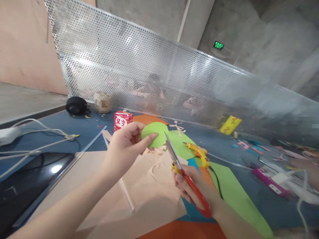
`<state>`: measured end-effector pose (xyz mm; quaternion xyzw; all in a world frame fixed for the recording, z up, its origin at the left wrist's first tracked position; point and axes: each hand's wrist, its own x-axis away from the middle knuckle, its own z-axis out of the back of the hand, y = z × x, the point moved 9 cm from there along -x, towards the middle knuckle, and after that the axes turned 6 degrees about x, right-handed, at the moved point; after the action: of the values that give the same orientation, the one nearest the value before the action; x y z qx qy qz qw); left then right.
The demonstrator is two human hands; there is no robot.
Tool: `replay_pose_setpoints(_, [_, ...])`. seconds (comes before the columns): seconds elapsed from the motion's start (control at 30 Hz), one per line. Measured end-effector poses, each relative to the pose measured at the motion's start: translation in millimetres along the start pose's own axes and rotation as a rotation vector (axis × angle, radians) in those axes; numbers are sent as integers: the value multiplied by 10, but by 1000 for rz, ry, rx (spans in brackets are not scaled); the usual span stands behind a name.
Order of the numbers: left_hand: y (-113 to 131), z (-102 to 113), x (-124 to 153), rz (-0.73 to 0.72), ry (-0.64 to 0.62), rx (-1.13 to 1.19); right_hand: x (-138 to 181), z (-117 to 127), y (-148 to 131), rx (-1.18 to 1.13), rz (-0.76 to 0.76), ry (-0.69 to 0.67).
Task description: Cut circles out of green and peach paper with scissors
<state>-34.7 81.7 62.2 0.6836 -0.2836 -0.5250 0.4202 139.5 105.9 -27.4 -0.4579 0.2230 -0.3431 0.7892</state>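
My left hand (124, 146) pinches a round green paper piece (156, 133) and holds it up above the table. My right hand (190, 186) grips red-handled scissors (185, 177), whose blades point up and left, their tip just beside the green piece's right edge. Under both hands lie peach paper sheets (149, 196) with small trimmings, and green paper (231, 192), blue and orange sheets.
A yellow glue gun (198, 153) lies right of the scissors. A red carton (122, 120), a jar (102, 102) and a black object (76, 106) stand near the perforated metal screen (174, 73). A dark tablet (27, 182) and white cables (37, 132) lie left. A purple tool (267, 181) lies right.
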Motion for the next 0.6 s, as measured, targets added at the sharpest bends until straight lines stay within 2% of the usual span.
replay_pose_setpoints(0.13, [-25,-87,41,42,-80,-22,6,10,38,-78,-55,23])
replay_pose_setpoints(0.4, [-26,-108,36,72,-82,-34,-5,13,-7,-80,-62,30])
replay_pose_setpoints(0.6, [-112,-153,82,132,-146,-32,6,-22,71,-151,-125,7])
